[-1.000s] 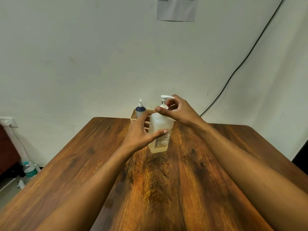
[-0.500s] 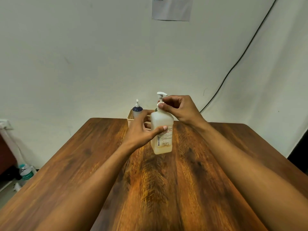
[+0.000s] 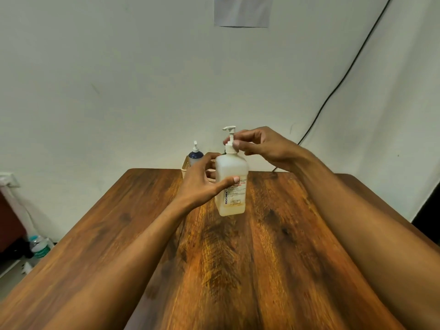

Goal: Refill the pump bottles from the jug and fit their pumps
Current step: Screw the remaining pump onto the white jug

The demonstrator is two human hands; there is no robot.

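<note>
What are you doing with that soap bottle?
A person is fitting a pump. The left hand grips the white pump bottle, which stands on the wooden table. The right hand pinches the pump's collar at the bottle's neck. A dark blue pump bottle waits in a basket behind.

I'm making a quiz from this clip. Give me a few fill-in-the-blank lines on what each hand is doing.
1. The left hand grips the body of the white ____.
2. The right hand pinches the collar of the ____ on its neck.
3. The blue bottle stands in a ____ at the table's far edge.

Missing words: bottle; pump; basket
</note>
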